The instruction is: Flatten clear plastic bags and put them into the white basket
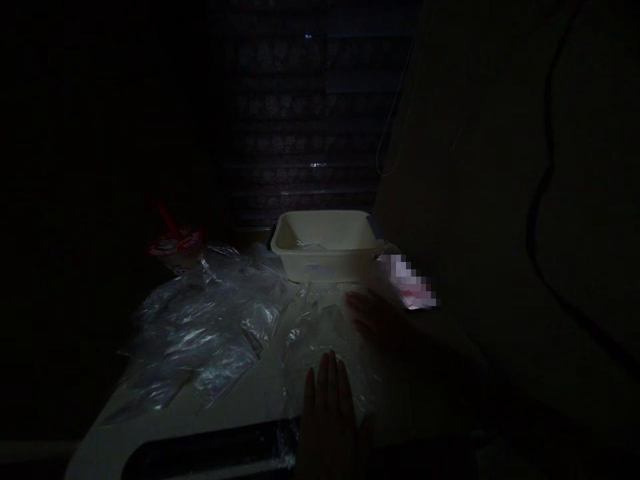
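Clear plastic bag [320, 327] is lying on the table [100, 453], lower centre of the frame, and we are holding our left hand [327, 413] flat over its near end, fingers straight. Our right hand [367, 317] is looking too dark and blurred to tell its grip. We are risking creases if our hands are pressing unevenly.

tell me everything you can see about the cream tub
The cream tub stands upright on the pale table, before a slatted blind. It looks like plastic: roughly rectangular, rounded corners, sloping walls, open top. A small pale label marks its front, and darker parts, perhaps handles, show at both ends. A little clear film seems to lie inside; more plastic lies around its base.
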A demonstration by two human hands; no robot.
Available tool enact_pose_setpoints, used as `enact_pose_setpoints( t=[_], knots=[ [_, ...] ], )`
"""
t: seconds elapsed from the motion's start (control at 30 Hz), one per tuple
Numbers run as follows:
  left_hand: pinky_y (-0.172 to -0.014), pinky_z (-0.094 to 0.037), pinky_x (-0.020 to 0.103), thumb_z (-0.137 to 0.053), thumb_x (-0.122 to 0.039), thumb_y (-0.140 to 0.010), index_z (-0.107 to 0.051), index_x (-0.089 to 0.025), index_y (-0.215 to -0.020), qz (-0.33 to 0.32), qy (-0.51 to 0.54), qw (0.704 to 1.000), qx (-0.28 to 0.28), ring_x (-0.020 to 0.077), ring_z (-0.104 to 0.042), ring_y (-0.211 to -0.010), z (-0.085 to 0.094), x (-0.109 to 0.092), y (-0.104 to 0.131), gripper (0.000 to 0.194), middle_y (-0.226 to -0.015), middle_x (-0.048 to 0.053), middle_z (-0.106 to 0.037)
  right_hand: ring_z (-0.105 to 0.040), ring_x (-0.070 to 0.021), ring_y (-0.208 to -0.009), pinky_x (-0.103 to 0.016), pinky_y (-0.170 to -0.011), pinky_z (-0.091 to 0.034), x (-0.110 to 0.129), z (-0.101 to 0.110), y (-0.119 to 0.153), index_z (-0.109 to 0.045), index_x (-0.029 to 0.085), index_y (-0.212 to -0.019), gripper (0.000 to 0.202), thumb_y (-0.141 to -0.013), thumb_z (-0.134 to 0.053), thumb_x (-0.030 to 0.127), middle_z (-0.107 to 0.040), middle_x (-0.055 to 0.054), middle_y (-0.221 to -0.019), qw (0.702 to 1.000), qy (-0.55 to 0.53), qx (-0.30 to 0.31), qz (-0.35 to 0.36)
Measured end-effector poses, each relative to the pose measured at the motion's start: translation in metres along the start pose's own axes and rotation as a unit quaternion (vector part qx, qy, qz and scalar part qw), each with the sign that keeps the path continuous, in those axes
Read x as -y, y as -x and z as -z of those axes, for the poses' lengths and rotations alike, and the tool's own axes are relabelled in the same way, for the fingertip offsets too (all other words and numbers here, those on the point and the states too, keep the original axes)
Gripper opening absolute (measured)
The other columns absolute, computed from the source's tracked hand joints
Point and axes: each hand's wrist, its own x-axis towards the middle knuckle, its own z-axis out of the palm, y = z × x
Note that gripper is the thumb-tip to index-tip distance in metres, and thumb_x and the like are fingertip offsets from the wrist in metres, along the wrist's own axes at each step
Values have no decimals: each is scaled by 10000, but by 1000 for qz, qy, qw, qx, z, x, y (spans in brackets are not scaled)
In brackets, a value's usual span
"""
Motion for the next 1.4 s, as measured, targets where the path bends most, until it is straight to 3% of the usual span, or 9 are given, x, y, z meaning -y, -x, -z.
enact_pose_setpoints(
  t=[0.13, 0.23, 0.4, 0.6, 0.7, 0.8, 1.07, 1.4],
  knots=[
    [-876, -279, 420, -344, -455, -750, -470, -54, -1084, 1, 3, 1000, 1, 280, -359, -1105, -1, -2, -1, 537, -1155, 146, -473, -427, -153, -1043, -357, -921, -272, 12, 5, 19, -537, 128, -1003, 314, -786, -323, 202, -542, -78, -1078, 996, -66, -1, 59],
    [-886, -259, 424, -327, -454, -755, -450, -55, -1109, -5, 11, 1000, 11, 281, -332, -1121, -3, -2, -2, 547, -1170, 148, -457, -399, -144, -1071, -335, -916, -284, 23, 8, 26, -515, 139, -1040, 321, -784, -334, 209, -510, -66, -1122, 992, -99, 27, 69],
    [-872, -266, 396, -338, -459, -751, -427, -69, -1139, -57, -6, 998, 25, 270, -349, -1109, -4, -2, 4, 557, -1173, 144, -455, -328, -174, -1124, -379, -921, -256, 28, 10, 9, -443, 139, -1126, 359, -791, -336, 213, -424, -81, -1206, 995, -84, 44, 44],
    [-860, -294, 380, -356, -429, -759, -445, -86, -1126, -56, -5, 998, 21, 264, -362, -1102, -4, 0, 11, 509, -1175, 143, -453, -369, -202, -1086, -403, -899, -261, 22, 6, -5, -513, 94, -1038, 332, -774, -334, 186, -490, -115, -1131, 998, -59, -15, 9],
    [-837, -333, 368, -351, -410, -773, -454, -127, -1120, -81, 3, 996, 26, 250, -393, -1080, 0, 4, 6, 460, -1160, 116, -474, -408, -171, -1047, -338, -892, -289, 25, 7, -2, -542, 86, -990, 327, -742, -339, 148, -539, -97, -1072, 993, -97, -27, 67],
    [-829, -324, 432, -363, -437, -767, -449, -170, -1131, -72, 1, 997, 37, 295, -384, -1079, 2, 8, 1, 460, -1168, 105, -467, -369, -150, -1084, -306, -909, -272, 32, 8, -1, -506, 100, -1049, 345, -762, -332, 181, -500, -70, -1132, 985, -128, 9, 113],
    [-834, -240, 490, -374, -481, -744, -312, -275, -1220, -92, -40, 994, 38, 324, -346, -1091, -3, 9, 11, 522, -1206, 90, -424, -260, -152, -1166, -415, -955, -138, 31, 3, -19, -314, 128, -1214, 437, -807, -299, 289, -347, -81, -1264, 990, -105, 74, 48],
    [-821, -220, 541, -417, -492, -713, -326, -266, -1209, -78, -38, 996, 20, 344, -364, -1073, -3, 3, 12, 552, -1178, 117, -448, -271, -168, -1161, -426, -948, -148, 22, -3, -33, -351, 127, -1195, 415, -809, -281, 264, -345, -91, -1263, 995, -77, 64, -3]
  ],
)
